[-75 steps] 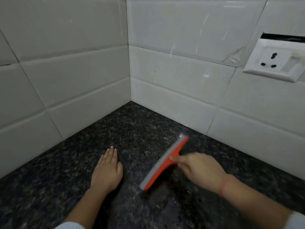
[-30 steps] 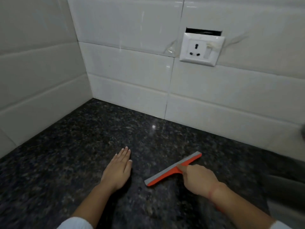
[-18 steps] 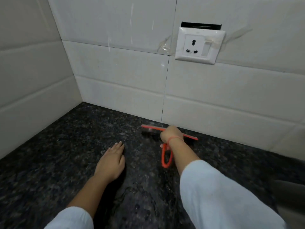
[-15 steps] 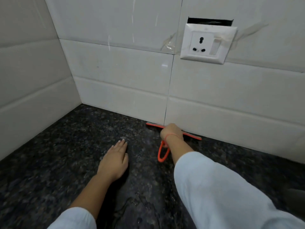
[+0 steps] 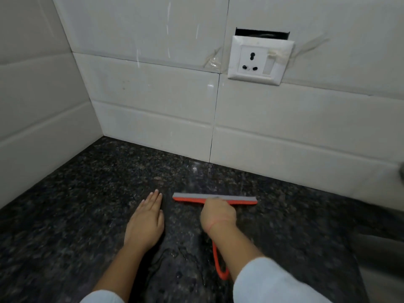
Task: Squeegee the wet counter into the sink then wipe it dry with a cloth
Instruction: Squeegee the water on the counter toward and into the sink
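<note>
Hands: left hand (image 5: 145, 221) lies flat on the wet tabletop (image 5: 87, 204), fingers straight, holding nothing. Just to its right, right hand (image 5: 218, 215) is clenched round the handle of the squeegee (image 5: 190, 197), blade down on the stone. Blade long axis runs left-right, parallel to the back wall; handle points toward the person. Grey patch (image 5: 384, 254) at far right may be the sink, cannot tell; if so, blade needs turning to face it.

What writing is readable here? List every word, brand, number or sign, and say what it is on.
None: no text can be read in this view.
squeegee: no brand or label shows on its orange frame or grey blade.
wall socket: plain white plate, no legible marking.
tiles and counter: no writing.
</note>
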